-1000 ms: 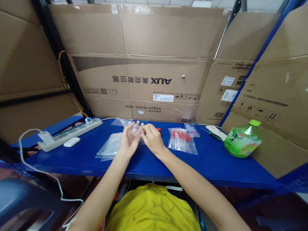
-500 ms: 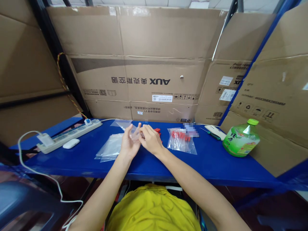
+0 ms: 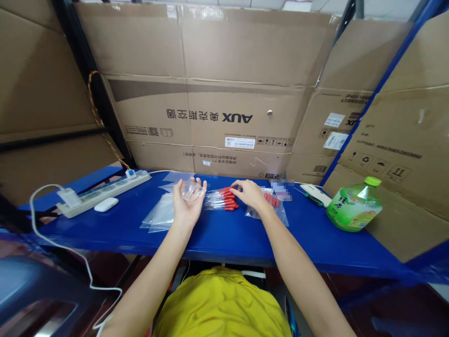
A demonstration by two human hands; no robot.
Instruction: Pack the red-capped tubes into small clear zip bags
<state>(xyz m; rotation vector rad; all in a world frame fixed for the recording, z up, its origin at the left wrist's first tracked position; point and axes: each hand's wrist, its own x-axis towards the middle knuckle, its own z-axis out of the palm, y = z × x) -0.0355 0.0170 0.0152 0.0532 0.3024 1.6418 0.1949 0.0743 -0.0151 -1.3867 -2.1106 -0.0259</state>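
My left hand (image 3: pixel 188 206) holds a clear plastic bag (image 3: pixel 192 191) between thumb and curled fingers. To its right lies a row of red-handled screwdrivers (image 3: pixel 229 204) with slim, silvery shafts pointing left. At the upper handle ends, my right hand (image 3: pixel 248 193) pinches one red handle with thumb and forefinger; part of that grip is hidden. Beneath and beside the left hand, several flat clear bags (image 3: pixel 159 215) are stacked. Partly behind my right wrist lies a filled bag (image 3: pixel 280 214) with more red handles inside.
A green drink bottle (image 3: pixel 354 206) stands at the right, near a white device and green-handled tool (image 3: pixel 315 195). On the left are a power strip (image 3: pixel 108 191) and white case (image 3: pixel 106 204). Cardboard walls (image 3: pixel 210 56) enclose the blue table (image 3: pixel 224 241).
My right hand has left the bag and moved right to the red handles, uncovering the row of screwdrivers. My left hand keeps the bag in nearly the same place.
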